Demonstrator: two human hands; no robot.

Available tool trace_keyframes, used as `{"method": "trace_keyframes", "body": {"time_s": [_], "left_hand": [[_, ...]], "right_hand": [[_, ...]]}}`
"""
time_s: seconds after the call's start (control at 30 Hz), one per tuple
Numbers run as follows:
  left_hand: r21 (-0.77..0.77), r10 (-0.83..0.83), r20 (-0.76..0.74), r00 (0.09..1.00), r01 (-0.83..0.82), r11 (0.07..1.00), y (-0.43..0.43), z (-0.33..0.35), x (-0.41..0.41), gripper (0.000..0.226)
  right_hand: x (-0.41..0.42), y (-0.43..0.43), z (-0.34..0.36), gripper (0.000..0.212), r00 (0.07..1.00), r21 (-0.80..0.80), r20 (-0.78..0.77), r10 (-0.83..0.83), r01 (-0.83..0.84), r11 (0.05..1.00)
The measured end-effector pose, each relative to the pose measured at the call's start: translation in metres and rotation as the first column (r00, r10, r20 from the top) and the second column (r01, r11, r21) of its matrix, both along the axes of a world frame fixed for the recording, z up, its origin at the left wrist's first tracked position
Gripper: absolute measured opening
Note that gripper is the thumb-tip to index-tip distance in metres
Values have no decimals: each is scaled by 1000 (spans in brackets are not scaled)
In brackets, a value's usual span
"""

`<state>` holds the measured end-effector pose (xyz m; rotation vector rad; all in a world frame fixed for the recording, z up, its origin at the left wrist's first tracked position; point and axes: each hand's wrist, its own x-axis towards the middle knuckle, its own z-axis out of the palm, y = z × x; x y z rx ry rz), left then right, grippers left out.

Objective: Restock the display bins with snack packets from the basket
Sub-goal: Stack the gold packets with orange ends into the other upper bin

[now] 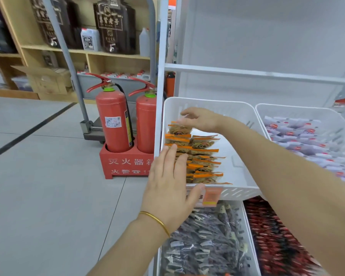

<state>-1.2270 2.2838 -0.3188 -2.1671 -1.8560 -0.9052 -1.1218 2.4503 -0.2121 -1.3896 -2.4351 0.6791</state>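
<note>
Seemingly left hand (168, 182) and right hand (201, 119) touch packets (204, 151).

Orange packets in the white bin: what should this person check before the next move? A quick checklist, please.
1. Free left hand: ok, flat and open over the front packets.
2. Free right hand: cannot tell, its fingertips meet the rearmost packet.
3. Room in the bin: ok, its right part is bare.
4. Tidy packets: ok, overlapping rows along the left wall.
5. Reach of the basket: cannot tell, it is out of view.
</note>
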Motion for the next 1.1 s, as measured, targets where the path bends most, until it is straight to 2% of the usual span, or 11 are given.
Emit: {"method": "trace_keyframes", "body": {"time_s": [0.1,0.2,0.27,0.37,0.47,0.57,0.63,0.73,0.9,0.97,1.1], "left_hand": [[52,-23,14,1000,22,998,-10,10,2,63],[137,-78,-12,997,79,987,-29,18,11,54],[138,-124,-25,992,126,982,-48,20,22,50],[29,-238,-85,968,241,970,-82,5,48,45],[-163,-399,-238,885,369,915,-114,-29,73,43],[-353,-494,-331,804,379,855,-140,-61,84,46],[-435,-514,-316,797,359,826,-153,-72,84,42],[-495,-494,-293,819,312,811,-169,-82,85,39],[-579,-484,-220,847,286,763,-175,-96,96,41],[-578,-503,-206,840,310,755,-173,-101,100,39],[-629,-547,-220,808,311,712,-169,-109,108,38]], "right_hand": [[28,-38,7,41,979,184,-202,-29,67,981],[70,-103,-1,33,935,258,-353,12,85,962],[102,-159,-20,30,894,219,-448,-3,113,969],[149,-238,-75,31,854,49,-502,-134,183,982],[191,-295,-152,25,871,-186,-388,-301,246,951],[216,-321,-223,18,892,-367,-206,-403,312,877],[226,-324,-270,23,889,-363,-70,-453,401,841],[236,-329,-321,33,814,-375,81,-575,559,740],[244,-341,-366,50,727,-350,162,-667,674,651],[243,-344,-383,61,733,-364,201,-650,672,645],[233,-345,-408,74,743,-291,405,-534,658,694]]}}
